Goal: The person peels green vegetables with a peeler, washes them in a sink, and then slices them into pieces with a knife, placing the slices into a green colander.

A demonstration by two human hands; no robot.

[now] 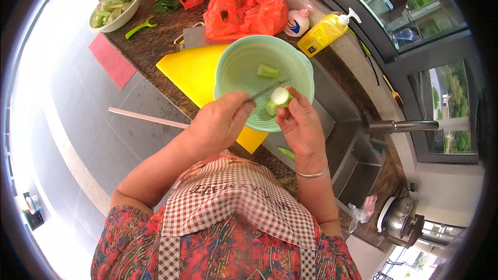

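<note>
My left hand (pixel 223 114) grips a small knife, its handle hidden in my fist. Its thin blade (pixel 267 91), blurred, points toward a light green vegetable piece (pixel 281 96) that my right hand (pixel 301 124) pinches between thumb and fingers. The piece has a pale, round cut face. Just below it is another green piece (pixel 270 107); whether it is attached or loose I cannot tell. Both hands are over the near side of a pale green plastic colander (pixel 229 66). A short green vegetable chunk (pixel 267 71) lies inside, on the perforated bottom.
A yellow cutting mat (pixel 194 70) lies partly under the colander. Behind are red plastic bags (pixel 245 11), a cleaver blade (pixel 193 38), a green peeler (pixel 141 27) and a basket (pixel 120 19) of cut vegetables. Pump bottles (pixel 325 33), a steel sink (pixel 342 136) and a faucet (pixel 402 126) stand right.
</note>
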